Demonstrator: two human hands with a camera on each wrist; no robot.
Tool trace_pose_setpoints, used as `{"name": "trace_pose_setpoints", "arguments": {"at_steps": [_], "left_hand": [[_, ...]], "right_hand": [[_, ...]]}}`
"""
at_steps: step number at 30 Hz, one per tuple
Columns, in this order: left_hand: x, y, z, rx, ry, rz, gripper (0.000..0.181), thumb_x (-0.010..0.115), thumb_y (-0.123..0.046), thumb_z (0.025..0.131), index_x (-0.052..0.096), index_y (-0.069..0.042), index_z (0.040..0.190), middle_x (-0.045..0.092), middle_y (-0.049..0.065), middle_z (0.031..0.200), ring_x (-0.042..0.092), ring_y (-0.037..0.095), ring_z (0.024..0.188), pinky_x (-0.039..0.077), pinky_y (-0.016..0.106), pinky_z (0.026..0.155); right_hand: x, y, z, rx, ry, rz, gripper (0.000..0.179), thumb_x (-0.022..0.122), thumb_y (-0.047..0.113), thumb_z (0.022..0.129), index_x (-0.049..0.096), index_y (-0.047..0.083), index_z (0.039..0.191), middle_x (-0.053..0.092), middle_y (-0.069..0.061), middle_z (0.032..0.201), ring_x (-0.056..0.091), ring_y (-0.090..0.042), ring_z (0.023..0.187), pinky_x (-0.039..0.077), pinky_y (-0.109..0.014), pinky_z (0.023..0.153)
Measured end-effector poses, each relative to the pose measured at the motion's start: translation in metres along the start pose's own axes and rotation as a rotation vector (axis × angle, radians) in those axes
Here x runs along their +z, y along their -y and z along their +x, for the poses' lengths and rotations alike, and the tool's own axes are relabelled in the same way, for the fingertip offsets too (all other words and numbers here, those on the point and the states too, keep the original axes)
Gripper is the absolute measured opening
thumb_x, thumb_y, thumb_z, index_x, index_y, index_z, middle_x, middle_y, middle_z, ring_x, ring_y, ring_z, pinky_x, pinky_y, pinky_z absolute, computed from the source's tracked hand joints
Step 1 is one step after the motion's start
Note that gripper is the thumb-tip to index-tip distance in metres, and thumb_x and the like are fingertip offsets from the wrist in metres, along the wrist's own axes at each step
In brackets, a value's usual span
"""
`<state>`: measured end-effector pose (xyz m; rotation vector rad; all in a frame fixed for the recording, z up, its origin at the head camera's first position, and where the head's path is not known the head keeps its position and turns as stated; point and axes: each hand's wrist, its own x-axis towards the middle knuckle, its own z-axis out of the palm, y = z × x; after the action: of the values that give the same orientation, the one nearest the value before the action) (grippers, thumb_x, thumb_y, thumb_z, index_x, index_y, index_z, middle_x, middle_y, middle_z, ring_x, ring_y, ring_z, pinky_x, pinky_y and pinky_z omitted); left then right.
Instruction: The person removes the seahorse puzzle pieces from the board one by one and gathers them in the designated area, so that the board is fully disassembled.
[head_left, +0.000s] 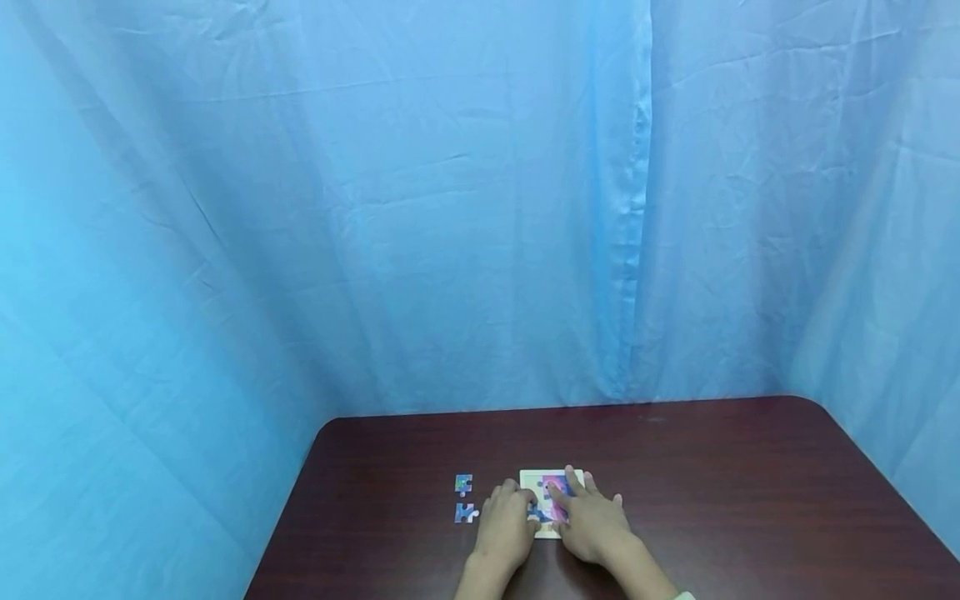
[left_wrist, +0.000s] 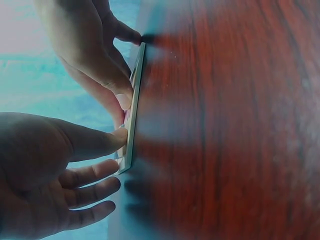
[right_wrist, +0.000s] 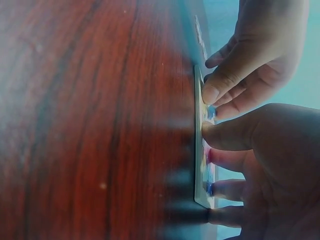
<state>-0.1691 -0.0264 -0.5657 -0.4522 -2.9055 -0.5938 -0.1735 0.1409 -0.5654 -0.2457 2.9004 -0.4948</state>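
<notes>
A small white-bordered puzzle tray (head_left: 551,536) lies flat on the table, with a pink and blue picture partly covered by both hands. My left hand (head_left: 507,523) is at the tray's left side. Its thumb and bent index finger pinch a blue puzzle piece (right_wrist: 211,114) at the tray surface, while its other fingers lie beyond the tray's edge. From the right, my right hand (head_left: 597,523) reaches over the tray with spread fingers. Its thumb and fingertips press on the picture, and the outer fingers extend past the right edge.
Two loose puzzle pieces lie left of my left hand: an upper blue one (head_left: 463,483) and a lower blue-and-white one (head_left: 465,513). The dark red-brown wooden table (head_left: 720,475) has rounded far corners. Light blue curtains (head_left: 450,208) hang behind it and along both sides.
</notes>
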Motion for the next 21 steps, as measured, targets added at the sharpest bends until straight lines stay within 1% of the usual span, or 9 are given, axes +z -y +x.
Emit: {"name": "trace_pose_setpoints", "arguments": {"at_steps": [3, 6, 9, 12, 16, 21], "left_hand": [[0.000, 0.000, 0.001, 0.015, -0.017, 0.002, 0.027, 0.092, -0.018, 0.076, 0.078, -0.011, 0.098, 0.071, 0.001, 0.092, 0.067, 0.022, 0.089, 0.056, 0.040, 0.084], [-0.001, 0.002, 0.002, 0.041, -0.047, -0.001, 0.027, 0.094, -0.016, 0.073, 0.077, -0.012, 0.094, 0.073, -0.001, 0.085, 0.069, 0.020, 0.083, 0.056, 0.039, 0.079], [-0.003, 0.004, 0.003, 0.071, -0.086, -0.016, 0.027, 0.094, -0.014, 0.070, 0.077, -0.014, 0.091, 0.073, -0.003, 0.080, 0.068, 0.015, 0.075, 0.056, 0.035, 0.074], [-0.002, 0.007, 0.003, 0.084, -0.112, -0.051, 0.024, 0.094, -0.012, 0.070, 0.078, -0.016, 0.088, 0.072, -0.004, 0.077, 0.065, 0.010, 0.069, 0.053, 0.030, 0.067], [-0.005, 0.008, 0.003, 0.065, -0.097, -0.125, 0.022, 0.092, -0.009, 0.072, 0.078, -0.016, 0.086, 0.072, -0.005, 0.075, 0.062, 0.005, 0.066, 0.049, 0.025, 0.062], [-0.012, 0.008, 0.003, 0.060, -0.056, -0.189, 0.021, 0.092, -0.006, 0.073, 0.078, -0.014, 0.086, 0.071, -0.005, 0.073, 0.057, 0.000, 0.064, 0.047, 0.021, 0.061]], "right_hand": [[0.001, 0.000, 0.000, 0.000, -0.007, -0.004, 0.057, 0.070, 0.036, 0.098, 0.058, 0.021, 0.152, 0.037, -0.019, 0.170, 0.036, -0.050, 0.155, 0.031, -0.087, 0.107], [0.001, 0.000, 0.000, -0.001, -0.012, -0.005, 0.057, 0.070, 0.036, 0.098, 0.058, 0.021, 0.152, 0.038, -0.019, 0.170, 0.036, -0.050, 0.155, 0.031, -0.087, 0.107], [0.001, 0.000, 0.000, 0.000, -0.009, -0.004, 0.057, 0.070, 0.036, 0.098, 0.058, 0.021, 0.152, 0.038, -0.019, 0.170, 0.036, -0.050, 0.155, 0.031, -0.087, 0.107], [0.001, 0.000, 0.001, 0.000, -0.002, -0.005, 0.058, 0.070, 0.036, 0.099, 0.057, 0.021, 0.153, 0.038, -0.019, 0.170, 0.036, -0.049, 0.156, 0.031, -0.087, 0.107], [0.001, 0.000, 0.000, 0.000, -0.001, -0.006, 0.058, 0.070, 0.036, 0.099, 0.057, 0.021, 0.153, 0.037, -0.019, 0.170, 0.036, -0.050, 0.156, 0.032, -0.087, 0.107], [0.001, 0.000, 0.000, -0.003, -0.009, -0.004, 0.057, 0.071, 0.036, 0.098, 0.058, 0.021, 0.152, 0.038, -0.019, 0.170, 0.036, -0.050, 0.155, 0.032, -0.088, 0.106]]}}
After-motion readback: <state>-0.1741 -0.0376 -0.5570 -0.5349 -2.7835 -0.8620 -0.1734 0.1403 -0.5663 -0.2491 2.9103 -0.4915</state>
